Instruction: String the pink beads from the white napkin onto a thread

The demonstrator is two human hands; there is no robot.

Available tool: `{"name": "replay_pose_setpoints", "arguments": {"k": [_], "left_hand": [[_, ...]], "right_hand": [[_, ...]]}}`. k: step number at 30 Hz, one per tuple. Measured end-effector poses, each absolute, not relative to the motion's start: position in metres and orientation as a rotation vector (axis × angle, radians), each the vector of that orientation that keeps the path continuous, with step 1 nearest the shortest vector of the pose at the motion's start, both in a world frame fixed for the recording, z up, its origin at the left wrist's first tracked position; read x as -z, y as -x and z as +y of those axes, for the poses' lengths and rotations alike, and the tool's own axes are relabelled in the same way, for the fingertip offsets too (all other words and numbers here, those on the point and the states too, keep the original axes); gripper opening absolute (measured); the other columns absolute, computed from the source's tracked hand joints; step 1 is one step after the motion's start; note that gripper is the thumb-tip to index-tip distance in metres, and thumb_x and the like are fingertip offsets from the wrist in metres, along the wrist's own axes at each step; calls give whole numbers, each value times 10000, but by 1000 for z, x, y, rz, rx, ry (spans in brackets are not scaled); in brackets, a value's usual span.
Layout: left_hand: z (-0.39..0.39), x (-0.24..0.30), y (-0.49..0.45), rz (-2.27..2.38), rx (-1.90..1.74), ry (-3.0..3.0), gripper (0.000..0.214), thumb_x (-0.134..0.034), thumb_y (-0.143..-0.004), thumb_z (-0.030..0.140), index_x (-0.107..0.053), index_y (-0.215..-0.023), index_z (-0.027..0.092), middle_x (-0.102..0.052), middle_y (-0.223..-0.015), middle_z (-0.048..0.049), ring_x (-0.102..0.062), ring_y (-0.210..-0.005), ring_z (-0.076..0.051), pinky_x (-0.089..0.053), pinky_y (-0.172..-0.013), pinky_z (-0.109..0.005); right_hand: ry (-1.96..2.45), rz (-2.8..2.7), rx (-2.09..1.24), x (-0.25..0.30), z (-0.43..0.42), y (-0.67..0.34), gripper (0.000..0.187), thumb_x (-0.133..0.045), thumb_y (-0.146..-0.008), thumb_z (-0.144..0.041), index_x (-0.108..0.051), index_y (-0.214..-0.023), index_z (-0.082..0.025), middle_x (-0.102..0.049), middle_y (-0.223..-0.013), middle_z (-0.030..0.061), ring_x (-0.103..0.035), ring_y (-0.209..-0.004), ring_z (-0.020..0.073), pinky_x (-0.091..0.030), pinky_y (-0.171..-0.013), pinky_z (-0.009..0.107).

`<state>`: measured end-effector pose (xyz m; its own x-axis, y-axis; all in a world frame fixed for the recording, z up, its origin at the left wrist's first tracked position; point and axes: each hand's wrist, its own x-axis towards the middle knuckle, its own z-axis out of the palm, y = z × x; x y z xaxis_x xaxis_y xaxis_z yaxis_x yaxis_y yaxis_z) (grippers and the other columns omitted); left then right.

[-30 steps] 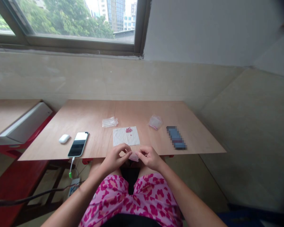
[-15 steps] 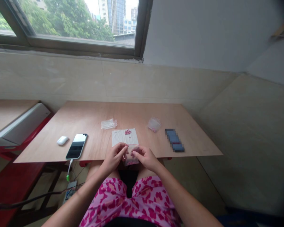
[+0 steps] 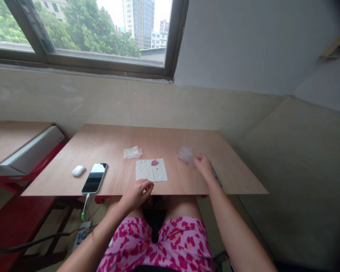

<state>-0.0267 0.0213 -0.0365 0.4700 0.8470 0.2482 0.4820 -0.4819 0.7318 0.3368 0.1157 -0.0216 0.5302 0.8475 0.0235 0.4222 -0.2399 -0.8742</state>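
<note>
My right hand (image 3: 204, 166) reaches over the wooden table (image 3: 107, 141), its fingers bunched on the edge of a small clear plastic bag (image 3: 186, 154) with pink beads inside. My left hand (image 3: 138, 191) rests at the table's front edge with its fingers curled and nothing visible in it. Just beyond that hand lies a white sheet (image 3: 151, 170) with a small heap of pink beads (image 3: 154, 163) on it. Another crumpled clear bag (image 3: 133, 152) lies behind the sheet to the left.
A phone (image 3: 94, 178) on a white charging cable and a white mouse (image 3: 78, 170) lie at the table's left. A dark flat object (image 3: 216, 176) is mostly hidden under my right wrist. A red bench (image 3: 14, 223) stands to the left, and a window above.
Both hands held a small bag of beads at the table's front edge. My right hand has since moved out to the far right bag; my left hand stayed put.
</note>
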Motion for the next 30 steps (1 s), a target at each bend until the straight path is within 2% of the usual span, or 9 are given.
{"name": "replay_pose_setpoints", "arguments": {"k": [2,5,10,12,16,19,22,25,30], "left_hand": [[24,38,31,1115,-830,-2193,227,-528,-1022,318,-723,-967,216,-687,-866,-54,-634,-746,-182,-511,-711,-316],[32,39,35,1217,-882,-2163,210,-529,-1015,305,-713,-975,211,-688,-910,-63,-650,-813,-197,-519,-736,-321],[83,37,44,1487,-933,-2132,195,-576,-969,272,-701,-1099,196,-695,-1137,-120,-669,-1028,-279,-530,-912,-428],[118,35,52,1640,-848,-2162,321,-617,-937,266,-665,-1240,174,-650,-1281,-159,-622,-1186,-323,-487,-1024,-453],[191,38,72,1859,-552,-2113,566,-665,-888,304,-552,-1413,127,-542,-1436,-217,-571,-1287,-345,-430,-1094,-427],[226,43,80,1857,-392,-2090,781,-811,-711,313,-540,-1415,111,-558,-1403,-247,-587,-1259,-386,-446,-1058,-445],[241,48,82,1828,-305,-2103,830,-850,-628,343,-564,-1386,159,-558,-1418,-225,-577,-1266,-399,-440,-1056,-453],[244,49,83,1788,-318,-2137,736,-831,-657,389,-604,-1326,185,-571,-1405,-193,-591,-1241,-369,-436,-1062,-434],[236,36,88,1760,-425,-2145,605,-763,-755,435,-616,-1271,156,-639,-1274,-166,-634,-1149,-322,-486,-997,-401]], "right_hand": [[1891,-1183,-528,33,97,-336,433,-682,-792,-335,-694,-1169,-121,-747,-1052,183,-698,-960,299,-506,-881,399],[1833,-1441,-529,47,65,-331,323,-600,-868,-396,-720,-1043,-153,-760,-1024,152,-709,-910,283,-527,-846,398],[1653,-1499,-840,54,13,-300,366,-594,-921,-490,-715,-1071,-178,-762,-993,115,-719,-874,264,-562,-816,389],[1610,-1512,-925,52,-3,-281,361,-586,-938,-488,-715,-1080,-182,-761,-960,108,-721,-839,259,-570,-769,376],[1541,-1666,-894,44,-20,-251,289,-583,-965,-432,-730,-1054,-200,-752,-912,99,-703,-773,246,-547,-687,347],[1500,-1774,-863,41,-22,-244,232,-585,-970,-375,-735,-1043,-214,-747,-908,86,-695,-753,237,-531,-670,332],[1489,-1809,-846,41,-20,-244,215,-571,-976,-345,-733,-1035,-216,-745,-908,78,-693,-761,234,-526,-681,325],[1493,-1823,-833,42,-17,-245,214,-564,-978,-328,-735,-1036,-213,-743,-908,77,-683,-751,228,-521,-680,319],[1473,-1840,-856,42,-15,-242,215,-561,-978,-313,-738,-1039,-208,-744,-928,81,-678,-757,220,-522,-681,311]]}}
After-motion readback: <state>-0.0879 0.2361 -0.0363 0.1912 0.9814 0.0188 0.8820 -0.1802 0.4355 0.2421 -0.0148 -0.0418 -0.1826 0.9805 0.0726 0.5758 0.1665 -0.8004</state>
